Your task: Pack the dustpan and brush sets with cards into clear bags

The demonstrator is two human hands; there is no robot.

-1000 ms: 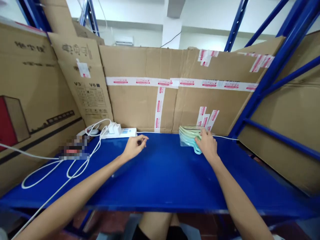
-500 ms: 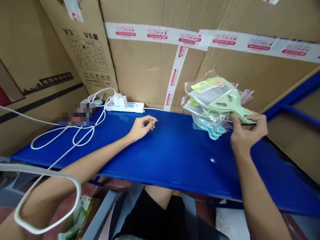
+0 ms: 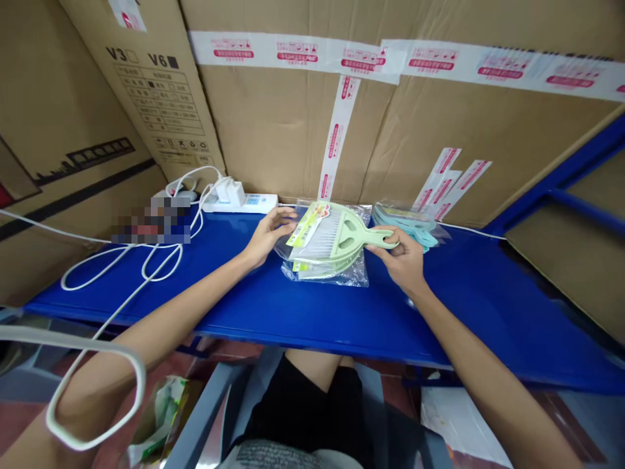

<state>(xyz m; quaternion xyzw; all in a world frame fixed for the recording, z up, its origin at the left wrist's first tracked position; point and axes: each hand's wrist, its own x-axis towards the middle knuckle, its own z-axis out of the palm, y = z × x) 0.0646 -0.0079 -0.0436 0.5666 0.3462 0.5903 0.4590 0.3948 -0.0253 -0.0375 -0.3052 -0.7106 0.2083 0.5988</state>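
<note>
A pale green hand brush and dustpan set (image 3: 349, 236), in clear plastic with a yellow label, lies flat or just above the blue table in front of me. My right hand (image 3: 401, 259) is closed around the green handle at its right end. At the bristle end, my left hand (image 3: 267, 238) is by the edge of the wrapping, its thumb and fingers apart; whether they touch the plastic is hard to tell. Behind my right hand, light blue wrapped sets (image 3: 409, 225) rest on the table near the cardboard.
A white power strip (image 3: 258, 203) with plugs stands at the back left, and white cables (image 3: 161, 277) loop over the table (image 3: 312, 319). Pixelated items lie beside them. Large taped cardboard (image 3: 273, 130) walls the back; a blue metal bar (image 3: 576, 212) runs at the right.
My right hand has brought the green set left and down to the middle of the table. The blue sets now lie apart at the back right. My left hand has moved slightly left, beside the green set.
</note>
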